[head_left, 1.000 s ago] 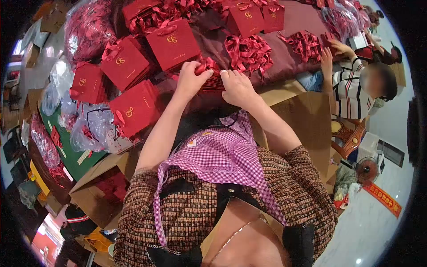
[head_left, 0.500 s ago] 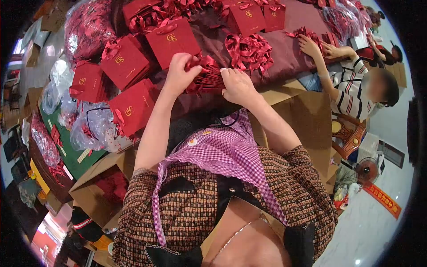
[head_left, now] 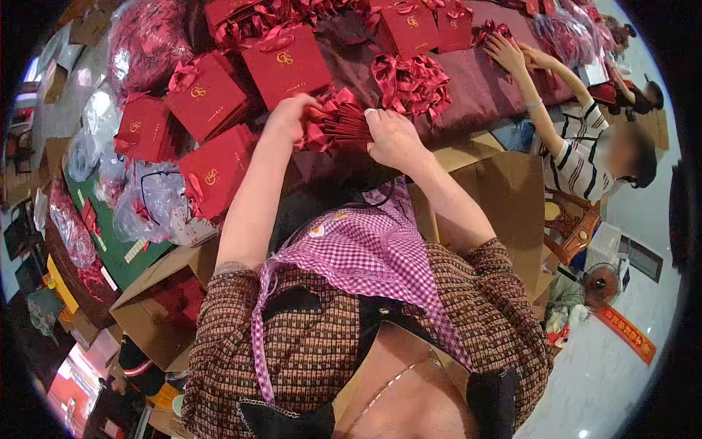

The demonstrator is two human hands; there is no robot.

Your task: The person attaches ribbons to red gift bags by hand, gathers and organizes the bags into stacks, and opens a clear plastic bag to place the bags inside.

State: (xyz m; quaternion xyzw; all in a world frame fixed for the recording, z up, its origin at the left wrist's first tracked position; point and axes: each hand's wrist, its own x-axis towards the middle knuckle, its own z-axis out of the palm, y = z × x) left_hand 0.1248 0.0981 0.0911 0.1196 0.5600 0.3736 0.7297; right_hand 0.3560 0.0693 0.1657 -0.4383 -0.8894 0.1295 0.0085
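A stack of flat red paper gift bags [head_left: 345,129] stands edge-up between my hands, its red ribbon handles bunched at the left side. My right hand [head_left: 395,139] grips the right end of the stack, thumb and fingers closed on the bags. On the left, my left hand [head_left: 291,121] has its fingers curled in at a ribbon handle [head_left: 314,137]; the fingertips are partly hidden. Just beyond, a heap of looped red ribbons [head_left: 411,86] lies on the dark red cloth [head_left: 468,80].
Stacked red bags with gold lettering [head_left: 285,67] lie to the left and behind. Plastic-wrapped bundles [head_left: 150,47] flank them. Open cardboard boxes [head_left: 497,201] stand below the table edge. At the right, a co-worker in a striped shirt [head_left: 574,164] handles red ribbons.
My left hand has shifted slightly down and its fingers have moved in at the ribbons. My right hand stays on the stack. The co-worker's hands have moved up and away.
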